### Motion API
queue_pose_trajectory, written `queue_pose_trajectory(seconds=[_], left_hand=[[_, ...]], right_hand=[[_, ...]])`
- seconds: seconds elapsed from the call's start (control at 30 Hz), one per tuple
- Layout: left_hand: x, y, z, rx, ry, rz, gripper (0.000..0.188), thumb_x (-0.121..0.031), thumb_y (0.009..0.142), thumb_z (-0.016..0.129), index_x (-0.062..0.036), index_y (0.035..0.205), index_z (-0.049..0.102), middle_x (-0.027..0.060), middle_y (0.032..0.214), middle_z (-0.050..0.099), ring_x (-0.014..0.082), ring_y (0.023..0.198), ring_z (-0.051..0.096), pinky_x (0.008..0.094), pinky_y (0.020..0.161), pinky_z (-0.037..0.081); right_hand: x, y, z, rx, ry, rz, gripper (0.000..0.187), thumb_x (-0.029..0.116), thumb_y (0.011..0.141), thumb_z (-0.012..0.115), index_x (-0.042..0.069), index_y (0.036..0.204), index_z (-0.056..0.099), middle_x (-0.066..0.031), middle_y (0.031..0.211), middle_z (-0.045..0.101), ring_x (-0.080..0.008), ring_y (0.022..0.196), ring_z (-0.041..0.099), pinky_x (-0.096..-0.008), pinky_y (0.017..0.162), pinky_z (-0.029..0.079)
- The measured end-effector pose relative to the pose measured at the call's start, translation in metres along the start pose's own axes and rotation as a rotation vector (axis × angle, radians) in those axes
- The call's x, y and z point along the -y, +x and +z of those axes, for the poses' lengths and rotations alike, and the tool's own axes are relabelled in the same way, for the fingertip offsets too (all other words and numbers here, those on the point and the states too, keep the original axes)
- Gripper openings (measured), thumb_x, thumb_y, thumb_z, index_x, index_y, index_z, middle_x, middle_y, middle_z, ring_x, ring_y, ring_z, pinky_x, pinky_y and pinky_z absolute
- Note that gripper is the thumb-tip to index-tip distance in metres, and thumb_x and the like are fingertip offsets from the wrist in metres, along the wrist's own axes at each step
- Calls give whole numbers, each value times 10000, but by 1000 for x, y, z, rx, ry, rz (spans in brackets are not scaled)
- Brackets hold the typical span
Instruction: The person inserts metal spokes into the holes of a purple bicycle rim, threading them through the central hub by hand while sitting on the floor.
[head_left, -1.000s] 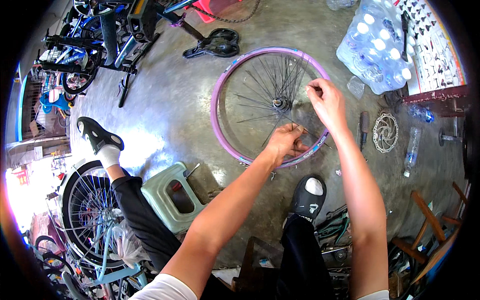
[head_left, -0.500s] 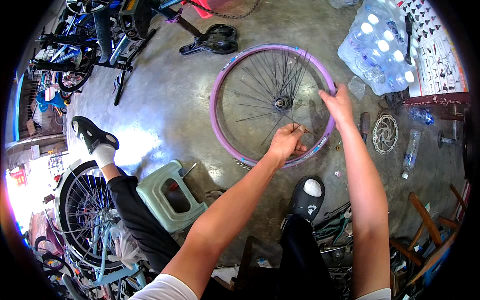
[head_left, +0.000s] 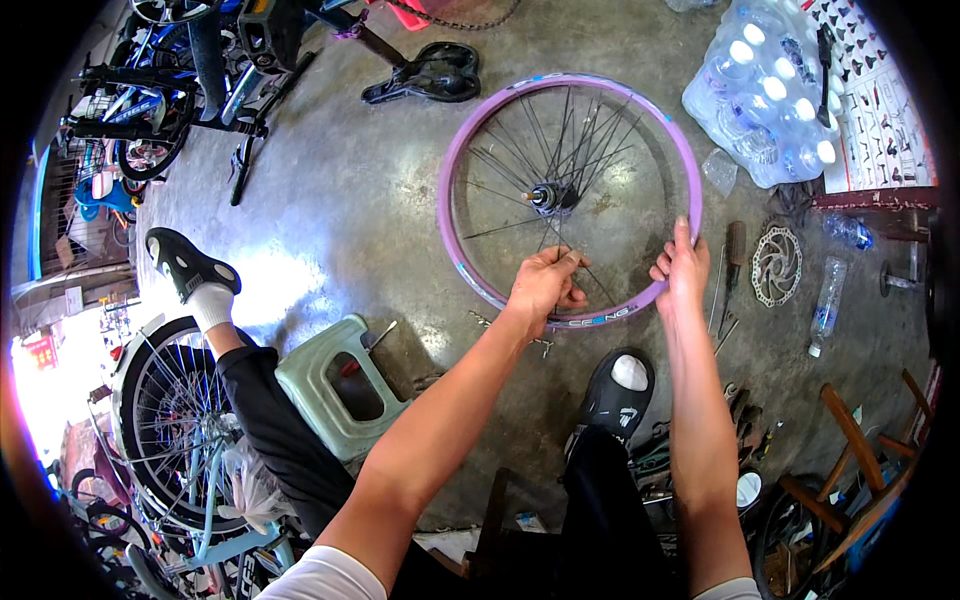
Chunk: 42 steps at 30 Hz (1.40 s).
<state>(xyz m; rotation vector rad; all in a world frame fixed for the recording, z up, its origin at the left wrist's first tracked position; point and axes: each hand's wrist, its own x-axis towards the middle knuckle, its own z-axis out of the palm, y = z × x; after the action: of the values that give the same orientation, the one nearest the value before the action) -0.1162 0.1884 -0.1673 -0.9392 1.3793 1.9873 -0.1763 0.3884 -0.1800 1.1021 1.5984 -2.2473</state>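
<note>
A: Where is the wheel rim [head_left: 446, 200], exactly?
B: Ahead of the person, above the concrete floor [head_left: 350, 200]. It's purple, and its near edge lies just beyond the black right shoe [head_left: 620, 395]. I can't tell whether it rests flat.
A: And inside it?
B: 1 hub [head_left: 548, 197], with dark spokes [head_left: 578, 160] fanning out, most thickly toward the far side.
A: What are the 2 hands doing?
B: The left hand [head_left: 545, 288] is at the near part of the rim, fingers curled and thumb drawn in, pinching a thin spoke. Some of its fingertips are hidden.
A: The right hand [head_left: 684, 265]?
B: Closed over the rim's right side, with 1 digit pointing up along it and the others bent inward.
A: What's nearby?
B: To the right of that hand, a screwdriver [head_left: 736, 243], then 1 brake disc [head_left: 758, 268] and a clear bottle [head_left: 827, 305]. Farther off, a wrapped pack of bottles [head_left: 755, 110]. On the left, a pale green stool [head_left: 303, 378]; beyond, a black saddle [head_left: 440, 75].
</note>
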Motion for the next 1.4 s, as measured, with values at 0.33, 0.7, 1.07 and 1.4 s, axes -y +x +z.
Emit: queue_pose_trajectory(seconds=[0.33,0.7,1.07,1.4], left_hand=[[2,-25,1,-51,57,117,228,-227,1019,564,-17,1011,654,-29,595,444,115,524,549,324,635,575],[-7,-3,14,-15,129,-3,220,-221,1016,567,-24,1007,665,-20,594,450,113,548,558,320,614,574],[-5,2,13,43,128,16,234,-229,1022,559,-25,1088,653,-7,702,526,124,670,620,302,656,573],[-8,0,8,33,160,74,287,-229,1019,557,-15,1195,632,36,860,653,126,779,642,282,702,540]], right_hand=[[6,-44,-6,7,83,-6,321,366,981,671,146,971,438,47,696,383,-60,514,326,-251,444,264],[6,-36,-21,-26,127,-40,317,365,985,668,151,962,437,47,704,391,-67,525,343,-255,448,278],[8,-33,-26,-29,124,-32,318,371,981,674,155,980,441,45,707,394,-70,536,347,-259,456,284],[2,-33,-28,-39,146,0,299,363,983,673,163,1001,451,44,709,395,-70,539,342,-259,460,275]])
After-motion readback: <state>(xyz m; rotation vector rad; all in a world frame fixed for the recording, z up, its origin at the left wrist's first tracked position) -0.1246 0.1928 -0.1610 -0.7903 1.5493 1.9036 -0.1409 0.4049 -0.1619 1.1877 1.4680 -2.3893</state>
